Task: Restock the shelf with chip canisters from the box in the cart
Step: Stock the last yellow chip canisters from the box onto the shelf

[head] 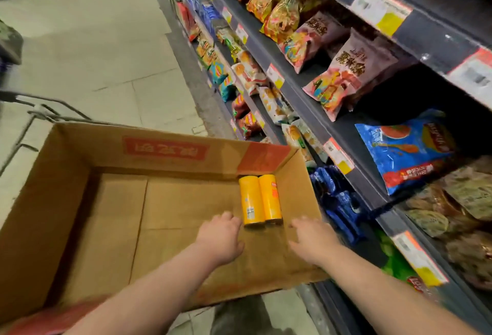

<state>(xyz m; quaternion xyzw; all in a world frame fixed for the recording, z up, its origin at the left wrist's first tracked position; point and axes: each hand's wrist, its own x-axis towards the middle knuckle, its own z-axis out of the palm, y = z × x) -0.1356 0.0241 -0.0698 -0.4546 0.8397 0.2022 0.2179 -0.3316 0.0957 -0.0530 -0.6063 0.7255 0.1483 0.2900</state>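
Note:
Two yellow chip canisters lie side by side in the far right corner of an open cardboard box: the left canister and the right canister. Both my hands are inside the box, just short of the canisters' near ends. My left hand has its fingers extended toward the left canister, close to it or just touching. My right hand is spread open to the right of the canisters, near the box's right wall. Neither hand holds anything.
The box sits in a wire cart at the left. Dark shelves along the right carry snack bags, among them a blue chip bag and pink bags. Tiled aisle floor stretches ahead.

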